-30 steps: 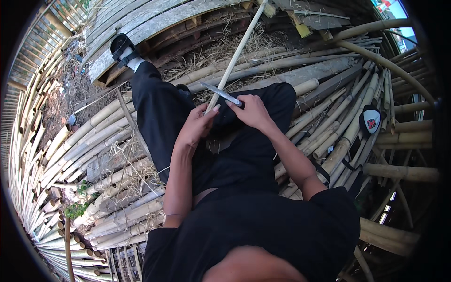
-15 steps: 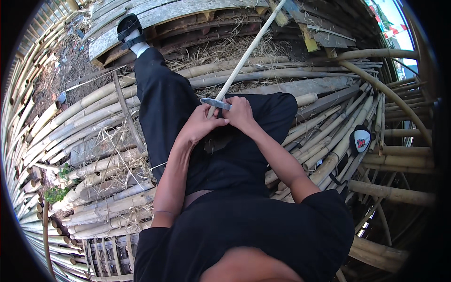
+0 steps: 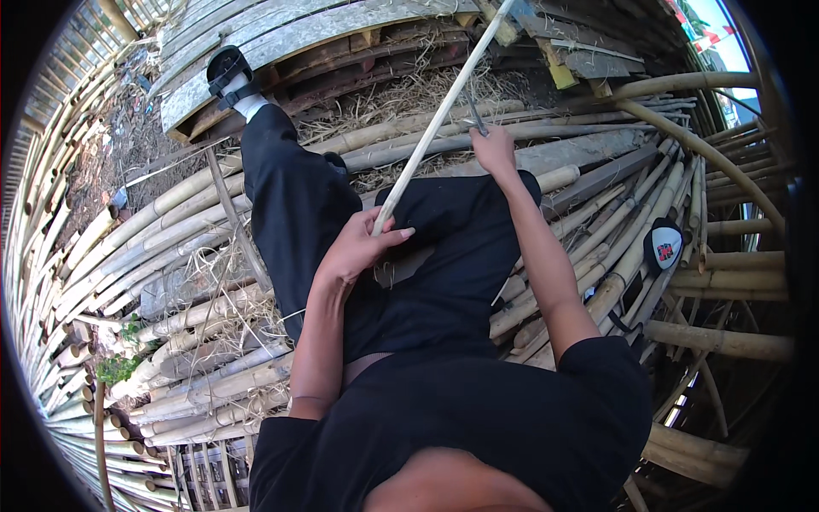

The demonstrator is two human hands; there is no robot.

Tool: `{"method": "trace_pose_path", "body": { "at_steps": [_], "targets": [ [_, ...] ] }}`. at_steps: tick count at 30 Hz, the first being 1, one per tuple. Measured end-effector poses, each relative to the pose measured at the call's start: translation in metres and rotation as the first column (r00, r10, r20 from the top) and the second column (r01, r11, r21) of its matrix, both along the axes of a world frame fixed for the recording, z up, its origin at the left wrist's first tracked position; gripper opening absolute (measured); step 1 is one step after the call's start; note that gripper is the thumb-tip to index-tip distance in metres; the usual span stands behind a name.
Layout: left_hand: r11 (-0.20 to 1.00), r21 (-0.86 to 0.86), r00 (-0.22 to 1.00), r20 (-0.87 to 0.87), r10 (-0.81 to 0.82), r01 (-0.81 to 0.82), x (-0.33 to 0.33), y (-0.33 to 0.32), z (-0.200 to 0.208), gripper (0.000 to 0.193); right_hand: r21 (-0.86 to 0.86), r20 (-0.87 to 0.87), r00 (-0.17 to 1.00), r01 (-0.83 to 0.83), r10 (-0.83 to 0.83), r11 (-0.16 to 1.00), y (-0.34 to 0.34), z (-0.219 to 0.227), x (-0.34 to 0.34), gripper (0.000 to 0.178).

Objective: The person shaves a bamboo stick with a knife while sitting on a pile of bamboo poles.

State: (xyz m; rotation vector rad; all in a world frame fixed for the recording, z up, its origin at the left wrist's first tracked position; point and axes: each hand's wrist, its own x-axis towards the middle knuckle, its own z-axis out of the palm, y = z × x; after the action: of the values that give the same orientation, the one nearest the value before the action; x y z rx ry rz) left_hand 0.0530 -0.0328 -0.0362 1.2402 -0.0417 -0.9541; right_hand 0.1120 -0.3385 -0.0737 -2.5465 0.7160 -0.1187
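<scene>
My left hand [image 3: 351, 247] is closed round the lower end of a long pale bamboo strip [image 3: 439, 115], which slants up and away to the right over my lap. Farther out, beyond my right knee, my right hand [image 3: 495, 152] grips a knife [image 3: 479, 117]. Its narrow grey blade points away from me and stands apart from the strip, on its right side. Fingers hide the knife's handle. Under my hands lies the black cloth of my trousers [image 3: 435, 299].
Bamboo poles [image 3: 205, 303] lie in stacks on both sides. Ahead is a wooden pallet platform [image 3: 316, 34] with dry shavings [image 3: 375, 90] before it. A cap [image 3: 663, 246] rests on the poles at right. A curved bamboo pole [image 3: 708, 158] rises there too.
My right hand has moved forward and right with the knife, away from my left hand. The blade no longer crosses the strip. My left hand keeps its hold, nearly in place.
</scene>
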Motion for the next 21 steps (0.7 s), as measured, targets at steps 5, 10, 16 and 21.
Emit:
{"method": "trace_pose_path", "body": {
  "at_steps": [5,10,16,21],
  "targets": [
    [0.999,-0.028,0.995,-0.087,-0.049,0.046,0.0,-0.001,0.005,0.03,0.705,-0.107,0.99,0.137,-0.087,0.695,0.006,-0.023,-0.034,0.037],
    [0.998,0.058,0.999,-0.037,-0.036,0.038,0.0,-0.001,0.001,0.03,0.989,-0.026,0.986,0.049,-0.165,0.14,0.054,0.014,-0.058,0.037],
    [0.983,0.152,0.984,0.13,-0.125,0.104,-0.011,-0.003,-0.005,0.026,0.99,0.107,0.936,-0.067,-0.336,0.128,0.087,0.025,-0.054,0.028],
    [0.943,0.32,0.961,0.218,-0.172,0.096,-0.009,0.001,0.005,0.028,0.984,0.116,0.91,-0.05,-0.398,0.172,0.094,0.012,-0.061,0.021]
  ]
}}
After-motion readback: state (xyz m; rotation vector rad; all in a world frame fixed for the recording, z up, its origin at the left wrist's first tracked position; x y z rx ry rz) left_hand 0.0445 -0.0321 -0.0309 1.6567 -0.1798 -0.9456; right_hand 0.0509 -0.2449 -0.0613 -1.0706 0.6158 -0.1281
